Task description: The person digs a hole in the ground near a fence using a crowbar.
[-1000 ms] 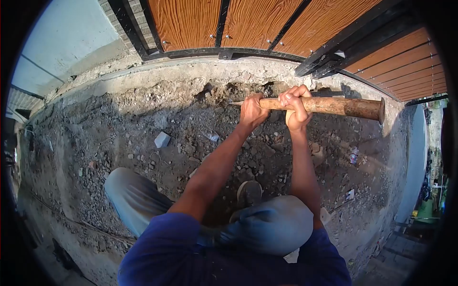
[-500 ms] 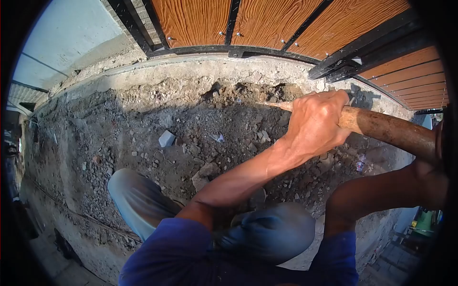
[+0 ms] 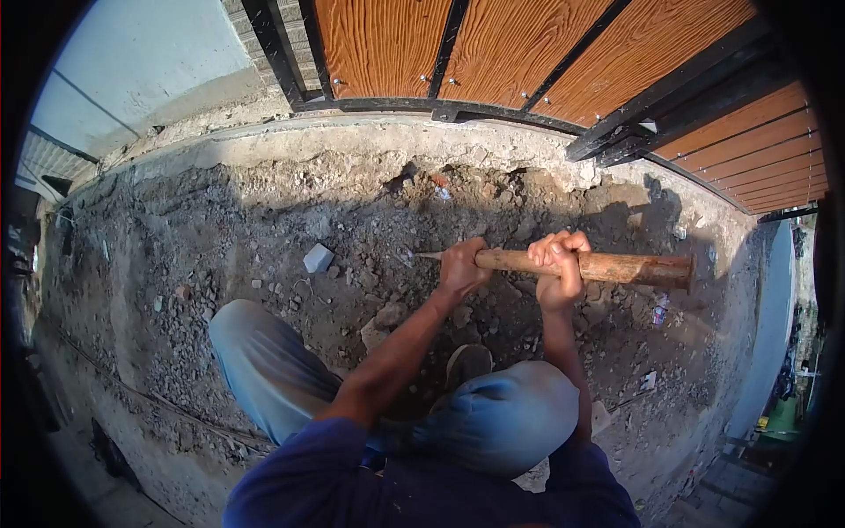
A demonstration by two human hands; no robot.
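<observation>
A thick wooden tool handle (image 3: 638, 269) lies almost level across the view above my knees. It widens to the right and narrows to a thin pointed end on the left. My left hand (image 3: 465, 267) is closed around the narrow part, close to the point. Farther right, my right hand (image 3: 561, 266) grips the middle, its fingers wrapped over the top. Below the handle is broken soil and rubble (image 3: 515, 312). A ragged dug hollow (image 3: 480, 183) runs along the concrete edge beyond my hands.
An orange wood-grain gate (image 3: 519, 53) in a black metal frame (image 3: 378, 104) stands ahead, above a concrete ledge (image 3: 352, 132). One pale stone chunk (image 3: 318, 258) lies left of my hands. A light wall (image 3: 141, 70) rises at upper left. My bent knees (image 3: 264, 365) are close below.
The handle and both hands have come down and left, away from the concrete edge toward my knees. My right hand, previously near the right border, is now close to my left.
</observation>
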